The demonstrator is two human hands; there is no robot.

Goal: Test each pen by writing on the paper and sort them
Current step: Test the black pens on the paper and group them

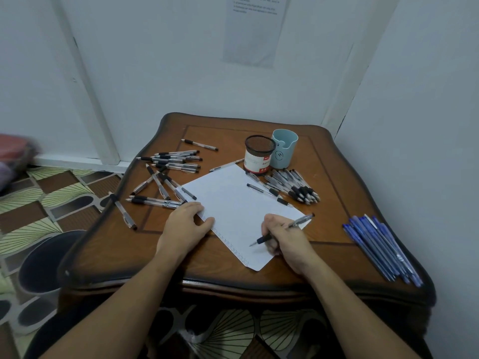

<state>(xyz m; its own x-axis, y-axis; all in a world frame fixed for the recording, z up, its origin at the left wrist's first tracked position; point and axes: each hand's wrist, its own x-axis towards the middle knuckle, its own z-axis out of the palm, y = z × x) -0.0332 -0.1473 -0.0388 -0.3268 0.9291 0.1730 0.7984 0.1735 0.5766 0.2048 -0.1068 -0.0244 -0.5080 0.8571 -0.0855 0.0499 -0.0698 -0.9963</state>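
So the person's right hand [285, 239] is gripping a clear black-grip pen [282, 230], with the tip down on the near corner of the sheet of paper [238, 203], which lies slanted in the middle of the wooden surface [337, 257]. The left hand [186, 218] rests palm down with relaxed fingers on the paper's left edge, holding nothing. A loose scatter of black pens [171, 164] sits on the left side of the surface. Another bunch of black pens [295, 185] lies just beside a black mesh cup [259, 154] and a light blue holder [283, 149] at the far side. A row of blue pens [381, 247] is lined up along the right edge, well apart from everything else.
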